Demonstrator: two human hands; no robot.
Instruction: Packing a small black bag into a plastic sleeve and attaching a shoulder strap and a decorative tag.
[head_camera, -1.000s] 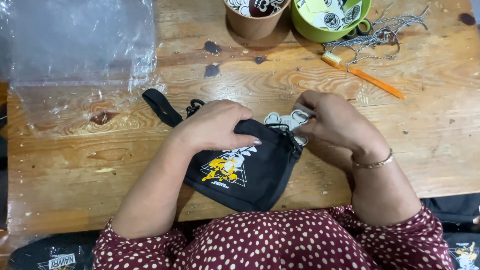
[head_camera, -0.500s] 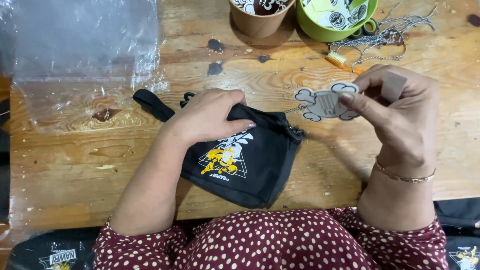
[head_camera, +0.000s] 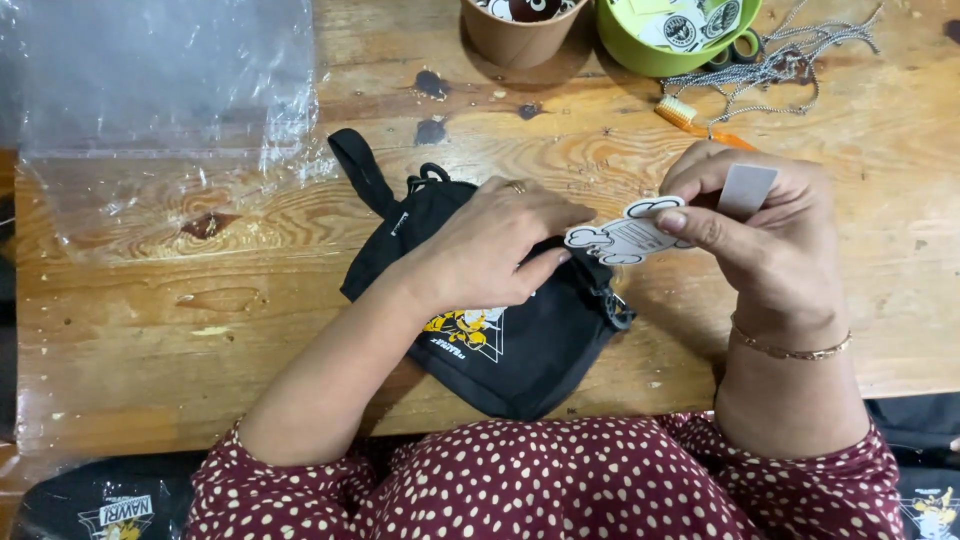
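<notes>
On the wooden table (head_camera: 150, 330), the left hand (head_camera: 490, 245) lies flat, fingers spread, pressing down the black pouch (head_camera: 520, 340) near the table's front edge. Just beside it, the right hand (head_camera: 760, 235) pinches a white cloud-shaped sticker (head_camera: 625, 238) and a small grey card (head_camera: 746, 190) above the pouch's right side. Farther back stand a brown cup (head_camera: 520, 35) and a green bowl (head_camera: 660, 55), with clear plastic bags (head_camera: 160, 110) at left.
</notes>
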